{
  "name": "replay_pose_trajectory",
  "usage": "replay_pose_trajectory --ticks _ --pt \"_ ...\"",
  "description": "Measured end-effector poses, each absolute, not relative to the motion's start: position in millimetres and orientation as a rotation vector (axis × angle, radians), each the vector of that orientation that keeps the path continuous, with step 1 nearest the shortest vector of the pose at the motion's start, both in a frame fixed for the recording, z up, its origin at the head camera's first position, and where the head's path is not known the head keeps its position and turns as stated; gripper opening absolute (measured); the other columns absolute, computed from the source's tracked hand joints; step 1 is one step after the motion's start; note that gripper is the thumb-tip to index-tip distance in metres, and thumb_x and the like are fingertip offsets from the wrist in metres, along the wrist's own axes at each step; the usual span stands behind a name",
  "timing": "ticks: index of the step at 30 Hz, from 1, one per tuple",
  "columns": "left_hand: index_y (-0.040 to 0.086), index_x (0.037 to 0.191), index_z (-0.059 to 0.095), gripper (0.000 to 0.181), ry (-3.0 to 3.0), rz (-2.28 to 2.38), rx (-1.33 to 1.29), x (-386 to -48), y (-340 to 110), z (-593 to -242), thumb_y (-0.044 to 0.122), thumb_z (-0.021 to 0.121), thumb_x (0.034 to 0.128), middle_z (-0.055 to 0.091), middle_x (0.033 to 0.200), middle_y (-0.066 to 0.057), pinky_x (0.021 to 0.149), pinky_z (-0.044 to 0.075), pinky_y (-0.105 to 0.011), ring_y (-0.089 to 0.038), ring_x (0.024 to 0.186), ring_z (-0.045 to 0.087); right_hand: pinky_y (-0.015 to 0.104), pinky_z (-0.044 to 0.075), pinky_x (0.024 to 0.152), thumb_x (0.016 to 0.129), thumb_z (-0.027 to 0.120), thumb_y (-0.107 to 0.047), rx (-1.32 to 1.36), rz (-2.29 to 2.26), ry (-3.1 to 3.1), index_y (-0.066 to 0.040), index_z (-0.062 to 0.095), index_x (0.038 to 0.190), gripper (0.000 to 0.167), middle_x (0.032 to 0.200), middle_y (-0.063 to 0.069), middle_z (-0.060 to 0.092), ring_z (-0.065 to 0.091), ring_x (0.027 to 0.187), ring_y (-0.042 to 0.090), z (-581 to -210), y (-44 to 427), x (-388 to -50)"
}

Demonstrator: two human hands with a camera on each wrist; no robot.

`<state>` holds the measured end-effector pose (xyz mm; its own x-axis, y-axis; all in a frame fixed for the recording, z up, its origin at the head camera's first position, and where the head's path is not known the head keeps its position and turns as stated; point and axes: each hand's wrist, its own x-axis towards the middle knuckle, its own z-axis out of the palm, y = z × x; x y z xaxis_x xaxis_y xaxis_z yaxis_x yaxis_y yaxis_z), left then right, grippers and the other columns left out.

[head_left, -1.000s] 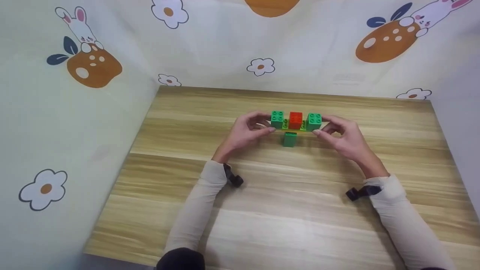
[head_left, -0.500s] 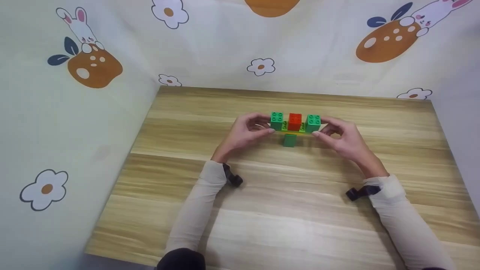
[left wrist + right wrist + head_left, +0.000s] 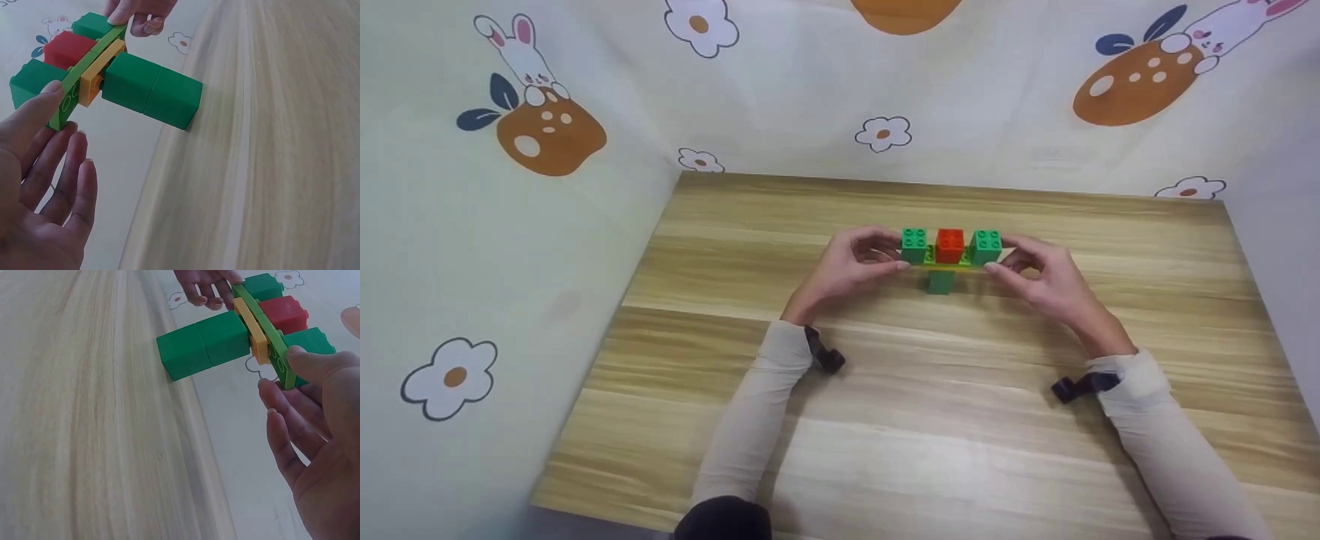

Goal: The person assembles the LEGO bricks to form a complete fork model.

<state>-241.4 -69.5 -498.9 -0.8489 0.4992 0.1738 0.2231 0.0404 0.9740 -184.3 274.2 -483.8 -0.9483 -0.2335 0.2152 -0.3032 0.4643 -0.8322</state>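
My left hand (image 3: 847,262) and right hand (image 3: 1050,277) pinch opposite ends of a light-green building-block plate (image 3: 72,93) between thumb and fingers. On it stand a green brick (image 3: 914,246) at the left, a red brick (image 3: 950,246) in the middle and another green brick (image 3: 986,247) at the right. Under its middle is a yellow-orange plate (image 3: 91,84). Below that, two green bricks (image 3: 152,90) form an upright column on the table. In the left wrist view a stud shows in a thin gap between the column and the yellow-orange plate.
The wood-grain table (image 3: 930,420) meets a wall cloth (image 3: 795,90) printed with rabbits and flowers behind the blocks. Black wrist mounts (image 3: 826,354) sit at both beige sleeves.
Both hands have lowered the plate with its three bricks slightly toward the green column, which shows less of its top now. The grips look the same.
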Motion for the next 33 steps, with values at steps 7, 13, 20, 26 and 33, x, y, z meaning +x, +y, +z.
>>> replay_pose_trajectory --ticks 7,13,20,26,33 --pt "0.006 0.122 0.078 0.034 2.124 1.869 0.767 -242.9 -70.9 -500.0 0.013 0.089 0.0901 0.081 0.112 -0.01 0.099 0.064 -0.045 -0.02 0.101 0.077 0.017 0.058 0.073 0.098 0.082 -0.018 0.496 1.522 -2.615 -0.011 0.073 0.137 0.041 0.101 0.011 0.079 0.071 0.082 0.009 -484.0 272.8 -184.5" --pt "0.007 0.123 0.078 0.036 2.14 1.852 0.727 -241.9 -70.8 -499.2 0.015 0.09 0.0895 0.081 0.113 -0.01 0.097 0.064 -0.041 -0.02 0.101 0.077 0.017 0.058 0.075 0.098 0.082 -0.015 0.49 1.597 -2.586 -0.008 0.073 0.137 0.041 0.097 0.011 0.078 0.072 0.081 0.01 -485.9 272.0 -184.4" --pt "0.007 0.122 0.078 0.037 2.137 1.846 0.713 -242.1 -71.4 -500.0 0.015 0.091 0.0885 0.081 0.113 -0.01 0.097 0.064 -0.04 -0.022 0.101 0.077 0.018 0.058 0.073 0.097 0.082 -0.012 0.483 1.636 -2.562 -0.006 0.073 0.136 0.04 0.094 0.01 0.078 0.072 0.079 0.011 -488.3 270.7 -185.0" --pt "0.008 0.123 0.078 0.037 2.156 1.831 0.716 -242.2 -72.5 -501.1 0.015 0.091 0.0887 0.081 0.113 -0.01 0.097 0.064 -0.038 -0.022 0.102 0.076 0.018 0.058 0.072 0.097 0.083 -0.013 0.451 1.65 -2.569 -0.006 0.073 0.136 0.041 0.094 0.009 0.078 0.071 0.08 0.011 -488.7 270.4 -184.8" --pt "0.01 0.125 0.078 0.038 2.167 1.809 0.712 -242.2 -72.7 -500.3 0.018 0.091 0.0894 0.081 0.114 -0.009 0.099 0.064 -0.038 -0.022 0.103 0.076 0.018 0.058 0.071 0.098 0.082 -0.014 0.458 1.644 -2.574 -0.007 0.073 0.137 0.041 0.094 0.008 0.078 0.071 0.08 0.01 -488.6 271.3 -184.3"
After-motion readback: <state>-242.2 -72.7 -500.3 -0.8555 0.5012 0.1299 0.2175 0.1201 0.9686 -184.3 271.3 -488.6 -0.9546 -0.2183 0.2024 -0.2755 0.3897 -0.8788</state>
